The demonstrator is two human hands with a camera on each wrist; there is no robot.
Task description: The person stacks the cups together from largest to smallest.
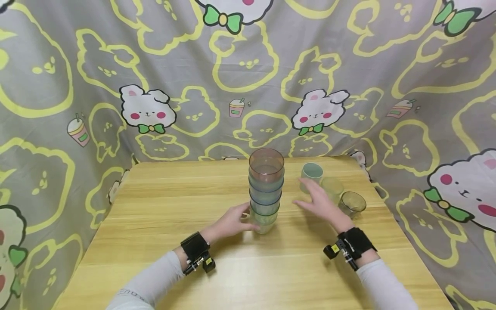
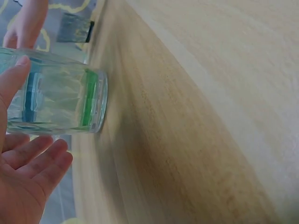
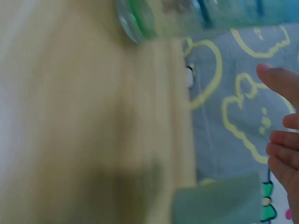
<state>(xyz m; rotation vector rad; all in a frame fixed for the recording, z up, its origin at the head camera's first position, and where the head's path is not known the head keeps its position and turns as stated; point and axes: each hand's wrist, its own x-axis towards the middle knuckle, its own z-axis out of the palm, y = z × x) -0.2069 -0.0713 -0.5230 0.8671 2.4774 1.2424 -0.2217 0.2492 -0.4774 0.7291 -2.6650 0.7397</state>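
Observation:
A tall stack of nested clear cups stands upright on the wooden table, pinkish at the top, with bluish and greenish cups below. My left hand is around the lower part of the stack; in the left wrist view its thumb overlaps the glass while the fingers extend loosely, apart from it. My right hand is in the air between the stack and the loose cups, fingers spread and holding nothing. Nearest it is a blue-green cup, also in the right wrist view, partly hidden behind the hand in the head view.
A pale yellow cup and a dark olive-brown glass cup stand at the right side of the table. Behind and beside the table hangs a grey curtain with rabbit faces and yellow outlines.

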